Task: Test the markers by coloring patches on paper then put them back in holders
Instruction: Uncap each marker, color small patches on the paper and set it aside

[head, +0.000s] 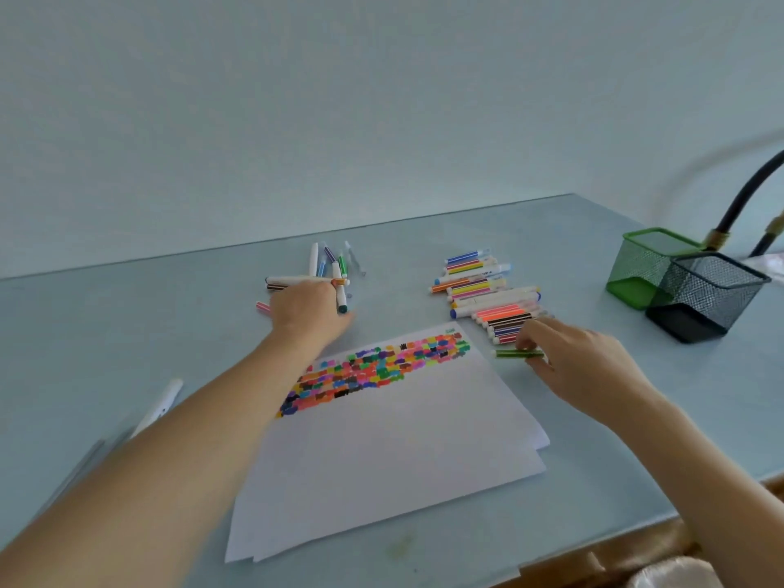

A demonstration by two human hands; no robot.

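A stack of white paper (pixel 382 451) lies in front of me, its top edge filled with a band of coloured patches (pixel 373 371). My left hand (pixel 307 309) reaches past the paper to a loose pile of markers (pixel 329 265) and grips a white marker with a dark green tip (pixel 340 294). My right hand (pixel 577 358) pinches a green marker (pixel 511 354) lying flat beside the paper's right corner. Just behind it a row of several striped markers (pixel 488 290) lies side by side. Two mesh holders, green (pixel 636 265) and black (pixel 704 294), stand at the right.
A white marker (pixel 159 405) and a thin clear rod lie at the table's left. Black hoses with brass fittings (pixel 738 205) curve behind the holders. The glass table's near edge (pixel 636 532) runs at lower right, with brown material below it. A pale wall rises behind.
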